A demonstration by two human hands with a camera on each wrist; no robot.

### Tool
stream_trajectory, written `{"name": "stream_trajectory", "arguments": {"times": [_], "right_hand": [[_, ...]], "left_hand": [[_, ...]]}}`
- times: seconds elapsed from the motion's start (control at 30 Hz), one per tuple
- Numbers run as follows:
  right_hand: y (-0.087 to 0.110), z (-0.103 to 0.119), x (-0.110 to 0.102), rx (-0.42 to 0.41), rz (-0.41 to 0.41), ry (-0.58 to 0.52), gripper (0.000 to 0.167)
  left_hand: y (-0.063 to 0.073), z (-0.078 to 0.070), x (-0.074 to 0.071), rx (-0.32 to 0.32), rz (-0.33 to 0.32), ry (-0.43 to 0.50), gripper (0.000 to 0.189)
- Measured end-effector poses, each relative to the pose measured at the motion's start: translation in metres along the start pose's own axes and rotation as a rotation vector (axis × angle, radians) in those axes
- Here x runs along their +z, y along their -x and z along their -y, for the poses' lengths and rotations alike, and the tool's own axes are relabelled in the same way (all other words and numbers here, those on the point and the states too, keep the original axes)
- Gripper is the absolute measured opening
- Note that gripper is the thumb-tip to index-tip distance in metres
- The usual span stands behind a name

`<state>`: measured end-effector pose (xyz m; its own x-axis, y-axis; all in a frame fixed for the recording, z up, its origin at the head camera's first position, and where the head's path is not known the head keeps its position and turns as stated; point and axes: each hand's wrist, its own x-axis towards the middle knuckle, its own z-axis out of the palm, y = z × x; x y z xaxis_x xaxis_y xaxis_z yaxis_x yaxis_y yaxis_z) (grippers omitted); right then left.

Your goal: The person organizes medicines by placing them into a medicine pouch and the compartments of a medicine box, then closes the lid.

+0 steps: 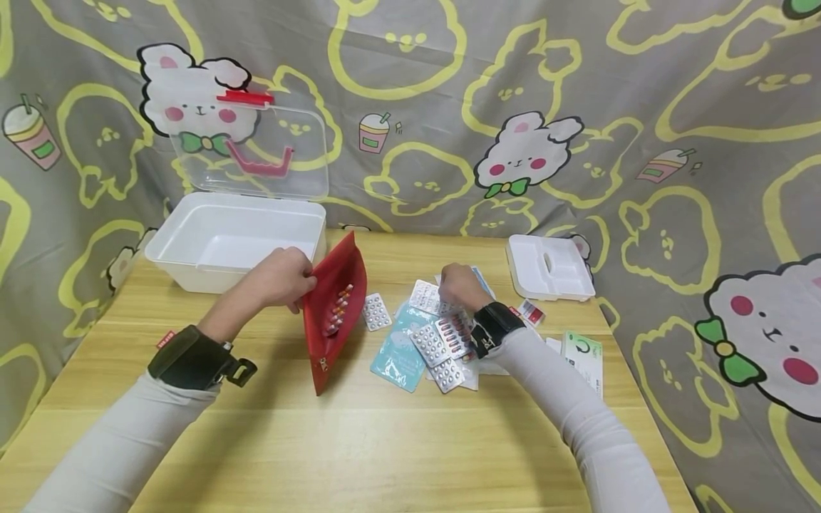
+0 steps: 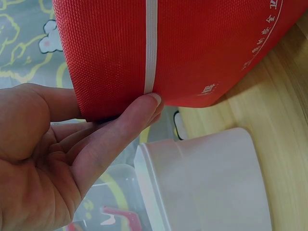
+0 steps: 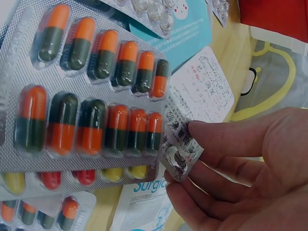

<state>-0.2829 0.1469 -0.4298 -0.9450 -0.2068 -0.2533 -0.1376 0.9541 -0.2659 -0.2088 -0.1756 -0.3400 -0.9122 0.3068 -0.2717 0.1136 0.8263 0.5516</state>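
Observation:
My left hand (image 1: pixel 280 278) pinches the upper edge of a red zip pouch (image 1: pixel 357 274), which stands upright with its mouth spread. Inside the pouch a blister pack of orange-and-white capsules (image 1: pixel 338 310) shows. In the left wrist view the thumb lies against the red fabric (image 2: pixel 106 53) beside a white strip. My right hand (image 1: pixel 463 286) is over a pile of medicine packs. The right wrist view shows its thumb and fingers pinching a small silver foil blister pack (image 3: pixel 182 156). Close by is a blister pack of orange-and-dark-green capsules (image 3: pixel 98 96).
An open white box (image 1: pixel 192 274) with a raised clear lid (image 1: pixel 256 157) stands at the back left. A teal packet (image 1: pixel 399 363) lies under the blister packs (image 1: pixel 430 344). One blister pack (image 1: pixel 375 312) lies beside the pouch. A white tray (image 1: pixel 564 278) and a green-and-white packet (image 1: pixel 585 356) are at right.

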Motion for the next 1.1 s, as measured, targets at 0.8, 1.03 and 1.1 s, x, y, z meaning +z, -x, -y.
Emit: {"name": "stream_trajectory", "arguments": {"times": [0.8,1.03,1.1], "right_hand": [[-0.006,0.0,-0.027,-0.015,-0.006,-0.097,0.013],[-0.006,0.008,-0.031,-0.029,-0.025,-0.138,0.011],[-0.005,0.012,-0.033,-0.036,-0.028,-0.161,0.009]], "left_hand": [[0.0,0.001,-0.001,-0.006,0.001,0.007,0.026],[0.0,0.001,0.0,-0.004,-0.003,-0.004,0.026],[0.0,0.001,0.0,-0.001,-0.004,-0.007,0.026]]}}
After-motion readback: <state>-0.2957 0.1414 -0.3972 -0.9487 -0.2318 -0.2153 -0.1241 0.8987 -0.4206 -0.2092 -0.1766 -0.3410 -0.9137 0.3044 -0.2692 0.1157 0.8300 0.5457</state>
